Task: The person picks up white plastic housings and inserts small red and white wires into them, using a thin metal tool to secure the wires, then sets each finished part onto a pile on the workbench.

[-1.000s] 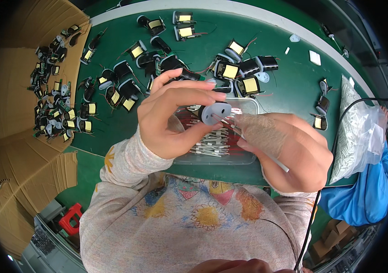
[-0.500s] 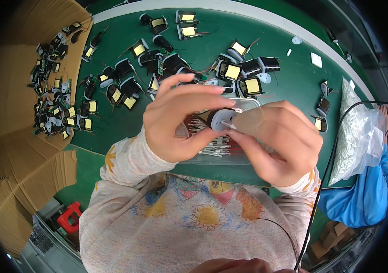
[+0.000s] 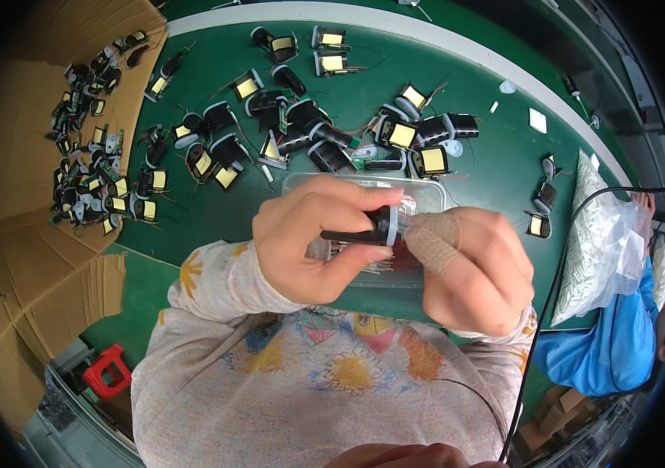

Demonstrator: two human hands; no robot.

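Left fingers [image 3: 365, 256] clamp the black unit [image 3: 382, 224] crosswise, its grey end [image 3: 393, 226] facing the right fingers [image 3: 435, 238], whose hold is unclear.

Left hand [image 3: 301, 242]: extended fingers, earlier pointing toward 2 o'clock, now curled and lowered; black cylindrical part [image 3: 359, 236] turned in the grip. Its grey disc [image 3: 392, 226], which earlier showed its holed face, now edge-on, face toward 3 o'clock; dark body exposed toward 9 o'clock.

Right hand [image 3: 480, 269]: fingertips drawn in to the disc's 3 o'clock side since the first picture; white tube that then stuck out toward 4 o'clock now out of sight.

Black pieces [image 3: 328, 156] at 12 o'clock from the left hand uncovered.
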